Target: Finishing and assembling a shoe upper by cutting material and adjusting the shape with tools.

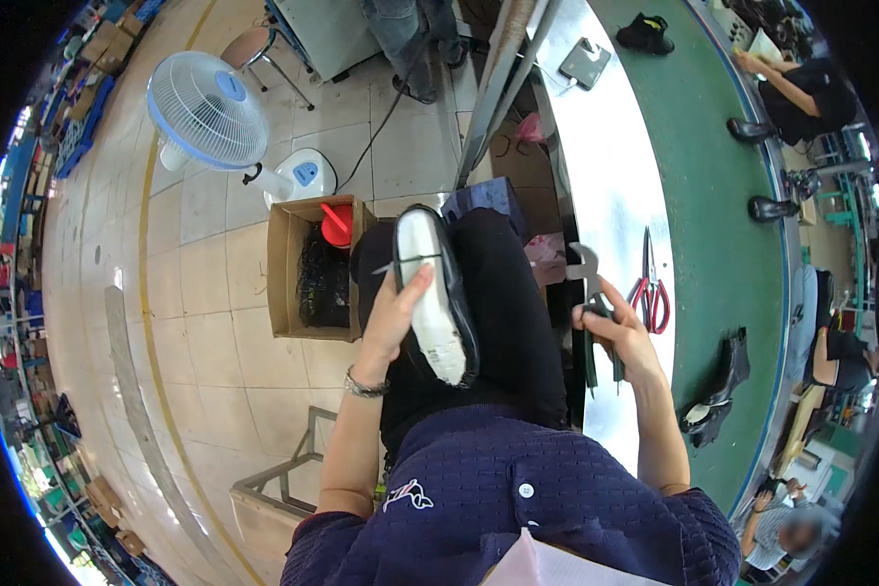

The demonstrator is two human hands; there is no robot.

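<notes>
My left hand (393,314) is closed round the side of a black shoe (432,322) above my lap. The shoe lies bottom up, showing a long white underside with dark material along its rim. A dark band crosses the underside near my thumb, and a thin grey strip sticks out beside my fingers. In my right hand (625,340), closed round the handles, is a pair of pincers (586,266) with a grey metal head and dark green grips. They are at the metal bench's edge, apart from the shoe. Red-handled scissors (651,293) lie on the bench just past my right hand.
A cardboard box (285,293) with dark stringy scraps and a red plastic container (338,226) stands at my left, near a fan (210,109). Right of the metal bench (610,156), a green conveyor (708,215) carries dark shoes (721,381). Other people work beyond it.
</notes>
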